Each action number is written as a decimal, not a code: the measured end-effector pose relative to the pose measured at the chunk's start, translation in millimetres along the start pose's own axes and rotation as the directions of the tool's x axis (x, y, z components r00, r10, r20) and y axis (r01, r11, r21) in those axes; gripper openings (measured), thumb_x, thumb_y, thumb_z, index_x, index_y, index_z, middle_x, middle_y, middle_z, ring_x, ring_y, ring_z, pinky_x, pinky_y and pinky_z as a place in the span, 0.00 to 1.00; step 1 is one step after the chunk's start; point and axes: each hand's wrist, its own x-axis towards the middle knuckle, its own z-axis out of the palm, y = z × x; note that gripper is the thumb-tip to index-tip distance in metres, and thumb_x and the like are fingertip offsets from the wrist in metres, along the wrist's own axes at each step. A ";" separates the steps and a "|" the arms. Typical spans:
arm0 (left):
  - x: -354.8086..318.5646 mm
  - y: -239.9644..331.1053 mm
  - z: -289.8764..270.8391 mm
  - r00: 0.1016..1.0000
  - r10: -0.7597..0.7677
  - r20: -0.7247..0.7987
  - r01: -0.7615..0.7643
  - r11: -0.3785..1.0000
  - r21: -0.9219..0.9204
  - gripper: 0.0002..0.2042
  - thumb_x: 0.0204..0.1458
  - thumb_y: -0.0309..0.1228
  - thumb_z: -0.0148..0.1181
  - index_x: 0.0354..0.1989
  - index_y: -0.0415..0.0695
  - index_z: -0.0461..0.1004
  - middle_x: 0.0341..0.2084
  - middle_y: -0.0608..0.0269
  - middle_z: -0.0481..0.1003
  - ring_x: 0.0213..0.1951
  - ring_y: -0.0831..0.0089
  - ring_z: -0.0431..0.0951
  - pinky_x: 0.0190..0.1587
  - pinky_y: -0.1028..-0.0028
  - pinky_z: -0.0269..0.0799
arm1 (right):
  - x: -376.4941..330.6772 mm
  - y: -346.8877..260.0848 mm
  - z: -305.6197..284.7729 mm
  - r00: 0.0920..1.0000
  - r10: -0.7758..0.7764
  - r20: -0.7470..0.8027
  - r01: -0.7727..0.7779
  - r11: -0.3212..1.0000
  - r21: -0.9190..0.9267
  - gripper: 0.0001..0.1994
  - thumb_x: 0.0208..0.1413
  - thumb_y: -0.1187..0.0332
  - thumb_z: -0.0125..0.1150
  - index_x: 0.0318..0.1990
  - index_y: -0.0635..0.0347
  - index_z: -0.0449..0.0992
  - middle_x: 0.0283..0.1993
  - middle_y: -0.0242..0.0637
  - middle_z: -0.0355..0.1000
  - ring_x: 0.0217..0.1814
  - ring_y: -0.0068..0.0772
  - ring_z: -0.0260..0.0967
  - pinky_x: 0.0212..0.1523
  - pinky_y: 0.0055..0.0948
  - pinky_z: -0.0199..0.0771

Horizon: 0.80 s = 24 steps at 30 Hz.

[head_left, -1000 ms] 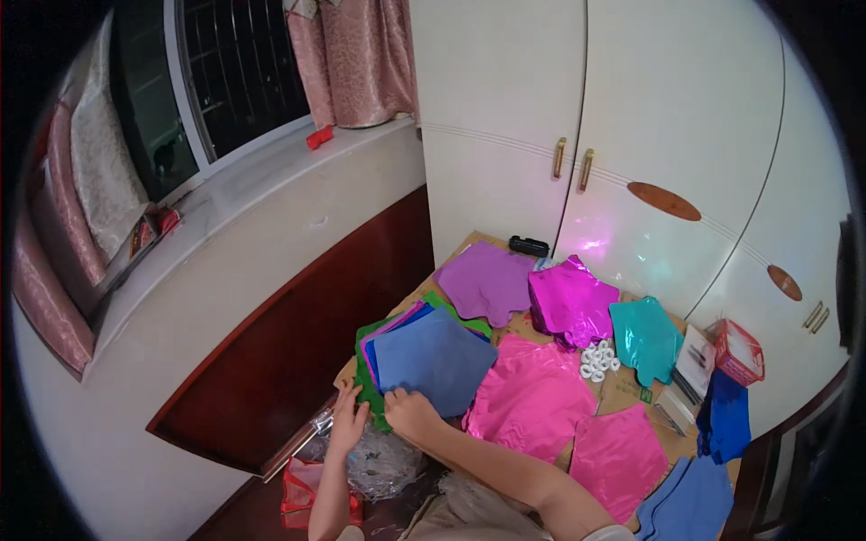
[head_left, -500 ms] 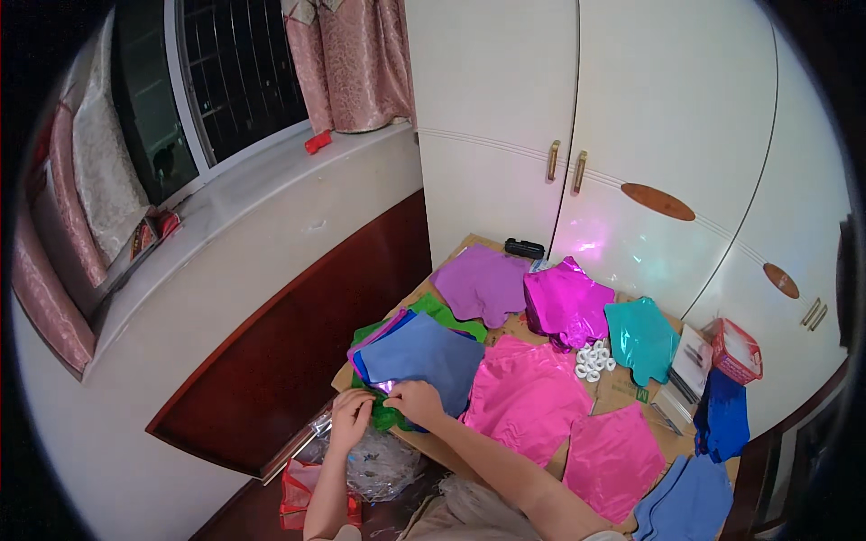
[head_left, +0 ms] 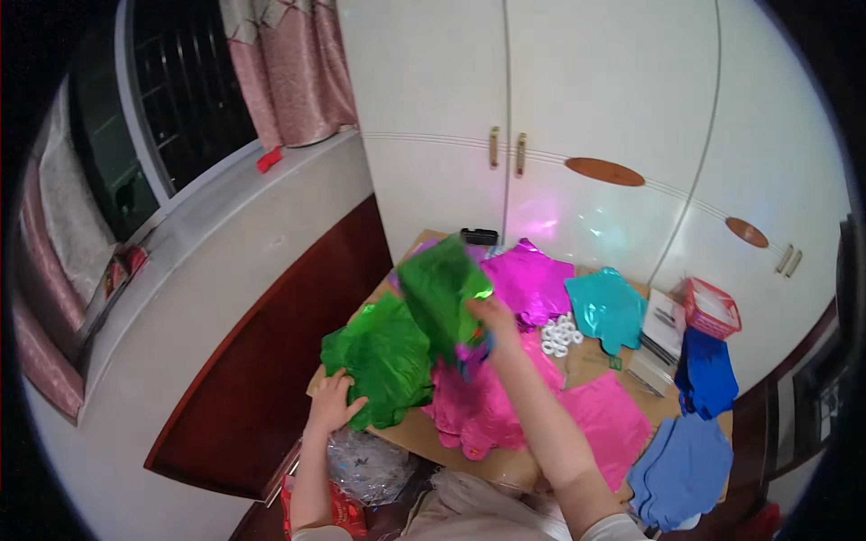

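Note:
My right hand (head_left: 494,325) is closed on the edge of a lifted stack of flat foil balloons (head_left: 440,287). Its shown face is green, and bits of purple and blue peek out near my fingers. To the left, a pile of green foil balloons (head_left: 381,356) lies at the table's left edge. My left hand (head_left: 331,404) rests on the pile's near edge with its fingers spread. Beneath the lifted stack are pink foil balloons (head_left: 478,415), partly covered by it. Magenta foil balloons (head_left: 528,281) lie just behind my right hand.
On the cardboard-covered table (head_left: 595,361) are teal balloons (head_left: 606,311), white rings (head_left: 561,335), a pink sheet (head_left: 606,428), light blue balloons (head_left: 681,469) and dark blue ones (head_left: 708,374). A pink basket (head_left: 713,307) stands at the right. A clear plastic bag (head_left: 370,464) sits below the near edge.
My right hand has lifted the stack and swung it up and to the right, its green side now showing. The green pile on the left is uncovered. The view has shifted right.

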 end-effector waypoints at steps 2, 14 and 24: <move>2.2 5.3 -5.2 1.000 0.006 0.027 -0.006 1.000 0.001 0.24 0.47 0.48 0.57 0.44 0.42 0.68 0.54 0.46 0.64 0.51 0.49 0.64 0.53 0.58 0.60 | -14.6 -58.6 -16.9 0.988 -0.151 -0.013 0.151 0.980 0.132 0.09 0.51 0.72 0.58 0.41 0.61 0.73 0.34 0.32 0.73 0.32 0.24 0.70 0.34 0.24 0.70; 15.6 176.3 4.5 1.000 0.021 -0.007 -0.019 0.691 -0.722 0.23 0.43 0.23 0.61 0.51 0.38 0.64 0.48 0.52 0.68 0.46 0.66 0.71 0.45 0.72 0.68 | -238.3 -170.6 -82.6 0.618 -0.360 0.699 0.531 -0.465 -0.709 0.14 0.38 0.74 0.56 0.38 0.61 0.72 0.39 0.41 0.70 0.39 0.37 0.69 0.36 0.34 0.72; -8.5 312.8 73.2 0.826 0.396 0.401 0.396 0.097 -0.913 0.26 0.53 0.20 0.51 0.60 0.38 0.50 0.53 0.55 0.61 0.52 0.70 0.66 0.53 0.72 0.63 | -305.8 -17.1 -152.9 0.883 -0.153 0.445 0.350 -0.417 -0.839 0.10 0.41 0.67 0.55 0.33 0.58 0.72 0.27 0.31 0.61 0.32 0.30 0.62 0.32 0.27 0.66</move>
